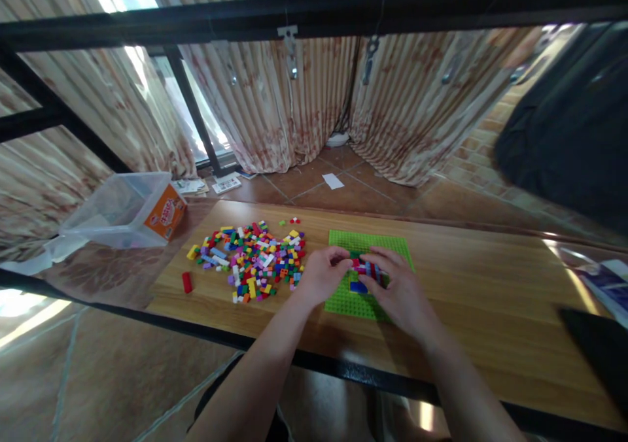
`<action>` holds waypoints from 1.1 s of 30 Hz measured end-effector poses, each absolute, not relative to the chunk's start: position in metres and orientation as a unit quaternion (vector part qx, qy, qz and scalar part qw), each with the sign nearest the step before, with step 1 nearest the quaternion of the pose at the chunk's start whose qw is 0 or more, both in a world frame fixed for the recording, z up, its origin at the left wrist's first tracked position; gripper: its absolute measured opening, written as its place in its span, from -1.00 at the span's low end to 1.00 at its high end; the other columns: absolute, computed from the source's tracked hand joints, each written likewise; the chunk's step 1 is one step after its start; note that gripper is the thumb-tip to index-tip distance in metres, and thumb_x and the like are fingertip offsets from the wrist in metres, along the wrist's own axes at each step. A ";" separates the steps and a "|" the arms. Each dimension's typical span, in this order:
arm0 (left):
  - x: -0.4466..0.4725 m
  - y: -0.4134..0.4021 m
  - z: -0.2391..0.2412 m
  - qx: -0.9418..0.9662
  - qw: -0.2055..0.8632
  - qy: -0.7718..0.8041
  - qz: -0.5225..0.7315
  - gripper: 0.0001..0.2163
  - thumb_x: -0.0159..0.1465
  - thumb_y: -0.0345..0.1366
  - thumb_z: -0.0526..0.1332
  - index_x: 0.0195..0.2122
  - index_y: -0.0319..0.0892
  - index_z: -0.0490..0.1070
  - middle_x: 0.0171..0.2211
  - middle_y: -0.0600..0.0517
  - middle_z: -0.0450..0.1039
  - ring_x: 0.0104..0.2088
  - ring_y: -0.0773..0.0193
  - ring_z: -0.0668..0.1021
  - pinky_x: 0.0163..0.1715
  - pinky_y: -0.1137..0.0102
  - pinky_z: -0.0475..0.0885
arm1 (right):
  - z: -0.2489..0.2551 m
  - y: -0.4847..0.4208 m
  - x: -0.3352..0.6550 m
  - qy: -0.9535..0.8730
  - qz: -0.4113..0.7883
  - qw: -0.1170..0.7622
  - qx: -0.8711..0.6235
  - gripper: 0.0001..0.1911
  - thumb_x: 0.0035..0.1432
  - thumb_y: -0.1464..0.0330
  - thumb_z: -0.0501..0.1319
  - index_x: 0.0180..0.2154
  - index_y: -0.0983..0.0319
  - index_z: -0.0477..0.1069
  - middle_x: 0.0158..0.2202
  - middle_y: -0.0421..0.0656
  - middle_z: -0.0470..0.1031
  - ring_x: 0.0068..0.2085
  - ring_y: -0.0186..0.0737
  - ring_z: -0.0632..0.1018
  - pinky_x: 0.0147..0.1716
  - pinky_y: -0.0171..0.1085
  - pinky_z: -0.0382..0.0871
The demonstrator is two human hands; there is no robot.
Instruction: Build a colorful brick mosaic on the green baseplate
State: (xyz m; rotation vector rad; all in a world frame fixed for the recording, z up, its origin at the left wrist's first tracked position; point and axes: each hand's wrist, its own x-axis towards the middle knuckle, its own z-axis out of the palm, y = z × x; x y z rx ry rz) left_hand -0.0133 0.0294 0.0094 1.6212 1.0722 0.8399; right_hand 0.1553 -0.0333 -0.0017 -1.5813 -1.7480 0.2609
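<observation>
A green studded baseplate (338,306) lies on the wooden table, with a small build of toy bricks (367,267) in red, pink and light blue near its middle. A blue brick (358,288) sits at the near side of that build. From the left, my left hand (321,275) reaches in, its thumb and fingers bent together at the red and pink end. Curled over the right end is my right hand (400,291), thumb and fingers around the bricks. My fingers partly cover the build, so its full shape is hidden.
Loose, mixed-colour bricks (267,259) are heaped left of the baseplate. Apart from them lies a red brick (187,282). A clear plastic bin (120,210) with an orange label stands beyond the table's left end. A black flat object (596,350) is at the right.
</observation>
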 end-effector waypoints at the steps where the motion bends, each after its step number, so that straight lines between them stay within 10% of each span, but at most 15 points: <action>1: -0.011 0.030 0.009 0.664 0.495 0.441 0.346 -0.89 0.20 -0.39 0.24 -0.27 -0.25 0.52 -0.34 -0.03 0.59 -0.32 0.27 0.58 -0.26 0.38 0.48 | -0.003 -0.033 0.156 -0.683 0.100 0.376 -0.619 -0.71 0.16 0.25 0.24 -0.07 0.12 0.53 0.09 -0.04 0.44 0.10 0.04 0.44 0.12 0.13 0.32; 33: -0.002 0.015 0.017 0.752 0.337 0.508 0.251 -0.82 0.26 -0.40 0.17 -0.22 -0.19 0.58 -0.26 -0.04 0.62 -0.25 0.19 0.59 -0.18 0.33 0.45 | -0.006 -0.021 0.150 -0.554 0.095 0.432 -0.705 -0.65 0.12 0.24 0.14 -0.10 0.21 0.51 -0.03 0.04 0.50 0.04 0.02 0.48 0.10 0.07 0.31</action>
